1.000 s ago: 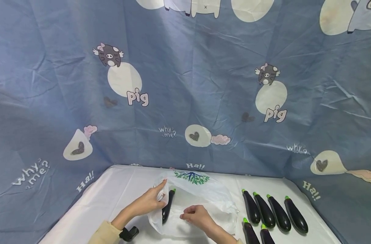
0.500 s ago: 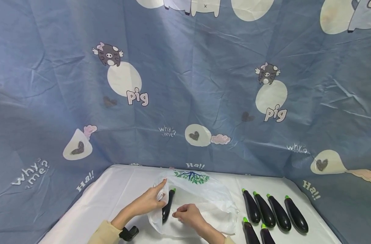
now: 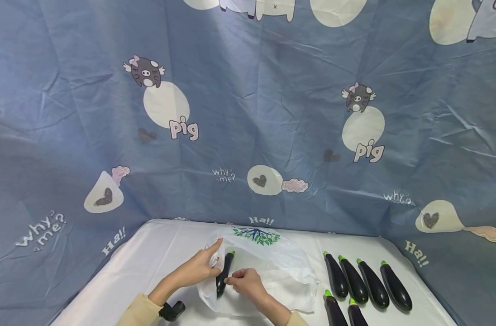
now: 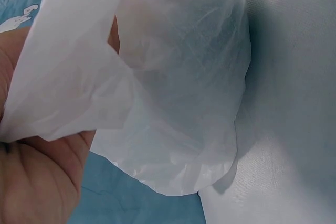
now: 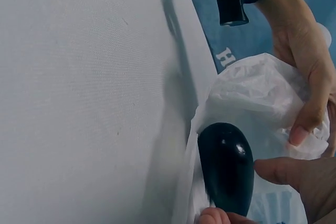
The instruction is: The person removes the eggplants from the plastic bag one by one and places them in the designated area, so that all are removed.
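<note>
A white plastic bag [image 3: 288, 290] with a green and blue tree print lies on the table, its mouth towards me. My left hand [image 3: 201, 267] grips the bag's left edge, index finger stretched out; in the left wrist view the film [image 4: 79, 61] covers part of the palm. Inside the opening lies a dark, glossy eggplant [image 3: 222, 280] with a green stem end pointing away. My right hand [image 3: 248, 286] reaches into the mouth. In the right wrist view its thumb [image 5: 278, 170] and curled fingers [image 5: 214, 216] take the eggplant [image 5: 227, 161] from two sides.
Several more eggplants [image 3: 368, 284] lie on the right of the white-covered table [image 3: 158, 246], the front ones cut off by the frame. A black wrist camera [image 3: 172, 311] sits at the left wrist. A blue printed curtain [image 3: 248, 113] rises behind the table.
My right hand has moved left inside the bag's mouth, up to the eggplant, and its thumb and fingers have come onto it. The left hand and the bag have stayed in place.
</note>
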A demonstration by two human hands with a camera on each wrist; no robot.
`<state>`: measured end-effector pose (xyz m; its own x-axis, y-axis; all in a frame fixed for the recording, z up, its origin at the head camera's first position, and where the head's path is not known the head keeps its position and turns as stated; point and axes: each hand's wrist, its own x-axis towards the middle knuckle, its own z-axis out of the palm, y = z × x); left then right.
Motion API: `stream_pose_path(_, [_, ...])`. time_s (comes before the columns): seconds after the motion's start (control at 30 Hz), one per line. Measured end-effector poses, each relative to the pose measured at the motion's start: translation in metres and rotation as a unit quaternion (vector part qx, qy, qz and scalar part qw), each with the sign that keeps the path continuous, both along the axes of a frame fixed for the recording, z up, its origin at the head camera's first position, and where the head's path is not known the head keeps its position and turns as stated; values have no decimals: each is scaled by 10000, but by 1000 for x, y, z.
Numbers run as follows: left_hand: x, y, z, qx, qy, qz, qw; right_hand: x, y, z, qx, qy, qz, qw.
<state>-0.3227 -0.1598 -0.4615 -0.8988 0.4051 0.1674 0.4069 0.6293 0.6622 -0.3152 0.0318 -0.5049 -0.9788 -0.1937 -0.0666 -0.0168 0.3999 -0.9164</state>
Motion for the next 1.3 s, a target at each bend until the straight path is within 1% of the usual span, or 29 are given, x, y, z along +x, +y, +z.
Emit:
stream_pose_path(0.13, [1, 0, 2, -18, -120, -55, 9999, -2, -5, -1, -101, 110, 7, 9999])
stream_pose_path(0.27, [0, 1, 3, -7, -183, -85, 9998, -3, -10, -2, -81, 240, 9, 9997])
stream_pose_path(0.47, [1, 1, 3, -62, -71, 6, 10000, -3, -16, -2, 59, 427, -106, 9990])
stream_pose_path(0.6, [1, 2, 2, -51, -87, 33, 9999, -2, -20, -2, 179, 493, -182, 9985])
stream_pose_path(0.8, [1, 2, 3, -7, -200, -27, 9998, 0, -23, -2, 244, 634, -162, 9976])
stream_pose_path(0.87, [1, 2, 3, -4, -218, -32, 9998, 0, -23, -2, 262, 587, -164, 9978])
stream_pose_path(1.1, [1, 3, 3, 48, -293, -28, 9996, -1, -19, -2, 30, 49, -173, 9998])
stream_pose_path(1.3, [1, 2, 2, 138, -390, -7, 9991, -2, -17, -3, 18, -84, -174, 9998])
